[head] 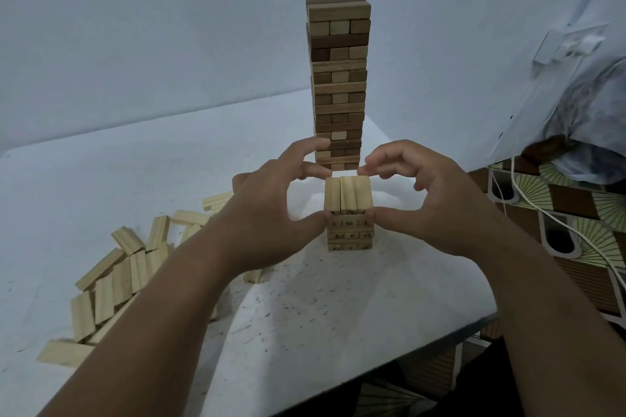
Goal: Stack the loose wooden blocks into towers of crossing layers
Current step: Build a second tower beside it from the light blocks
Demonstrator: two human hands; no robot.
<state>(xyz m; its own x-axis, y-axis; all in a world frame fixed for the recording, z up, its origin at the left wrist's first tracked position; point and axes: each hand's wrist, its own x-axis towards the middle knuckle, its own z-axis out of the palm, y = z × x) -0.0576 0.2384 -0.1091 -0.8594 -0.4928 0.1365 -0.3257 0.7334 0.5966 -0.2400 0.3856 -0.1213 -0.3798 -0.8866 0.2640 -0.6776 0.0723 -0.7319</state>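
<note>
The short tower (349,213) is pale, unfinished-looking wood with a matt face and small dark printed marks on its block ends. The loose blocks (111,281) at eight o'clock show the same light, grainy wood. At twelve o'clock the tall tower (338,85) mixes darker brown and tan wood, smooth and matt. The table (305,332) is white, matt, finely speckled. The floor (559,213) carries patterned tiles.

Both bare forearms reached forward from the lower corners and converged at the centre. The left hand (271,210) was curled into a C, thumb low and forefinger high. The right hand (430,203) mirrored it, thumb pointed inward, fingers bent over the top. The two thumbs nearly faced each other.
</note>
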